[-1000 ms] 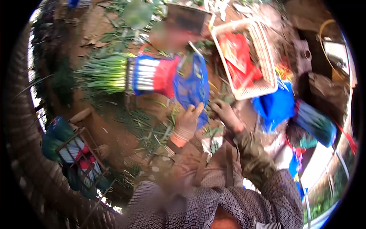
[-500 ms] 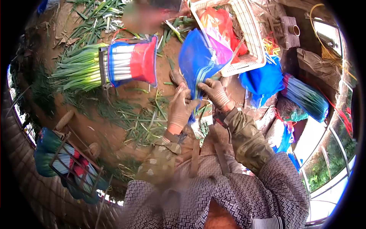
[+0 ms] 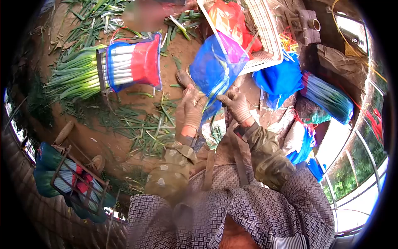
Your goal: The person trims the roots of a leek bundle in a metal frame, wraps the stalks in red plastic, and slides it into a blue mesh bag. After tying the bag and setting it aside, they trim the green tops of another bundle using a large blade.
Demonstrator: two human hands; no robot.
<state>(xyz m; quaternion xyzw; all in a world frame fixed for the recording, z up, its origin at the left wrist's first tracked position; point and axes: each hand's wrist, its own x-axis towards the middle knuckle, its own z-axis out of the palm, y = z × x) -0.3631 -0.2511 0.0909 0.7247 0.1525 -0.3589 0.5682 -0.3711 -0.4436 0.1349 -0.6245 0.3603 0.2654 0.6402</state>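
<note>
Two gloved hands hold a blue mesh bag in front of the person, above trimmed-leaf litter and bare soil.
In the head view, the left hand has its fingers closed on the bag's lower left edge, and the right hand pinches its right edge between thumb and fingers; the bag spreads upward from them, its upper part against the near end of a pale plastic crate with red plastic bags in it. To the left, a bundle of scallions lies in a metal stand, its white stalks wrapped in blue and red mesh. Blue cloth-like mesh hangs just beside the crate, near another wrapped bundle.
</note>
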